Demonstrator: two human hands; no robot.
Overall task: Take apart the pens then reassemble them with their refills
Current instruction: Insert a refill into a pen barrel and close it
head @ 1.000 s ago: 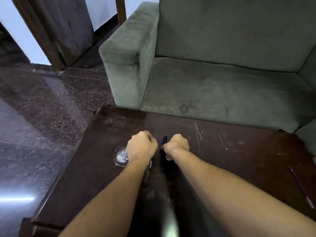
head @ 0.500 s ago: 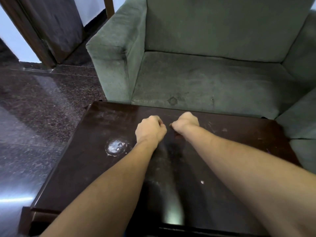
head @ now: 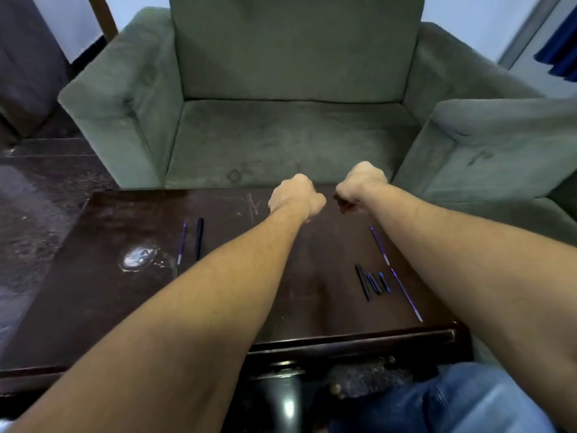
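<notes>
My left hand [head: 296, 195] and my right hand [head: 359, 187] are both curled into fists, side by side over the far edge of the dark wooden table [head: 103, 295]. No pen part shows in either fist. A thin purple refill [head: 182, 245] and a dark pen barrel [head: 199, 237] lie parallel at the table's left. On the right lie a second refill [head: 379, 245], a third refill [head: 406, 295] nearer me, and a small cluster of dark pen parts [head: 373, 282] beside them.
A green armchair [head: 281, 135] stands right behind the table. A whitish scuffed patch [head: 137, 259] marks the tabletop at left. Another green cushion [head: 499, 145] is at the right. My knee in blue jeans [head: 452, 401] is below the table's near edge.
The view has swung right and down, bringing the right-hand pen parts into sight. Both fists have shifted right along the far edge, away from the left refill and barrel, and are now slightly apart.
</notes>
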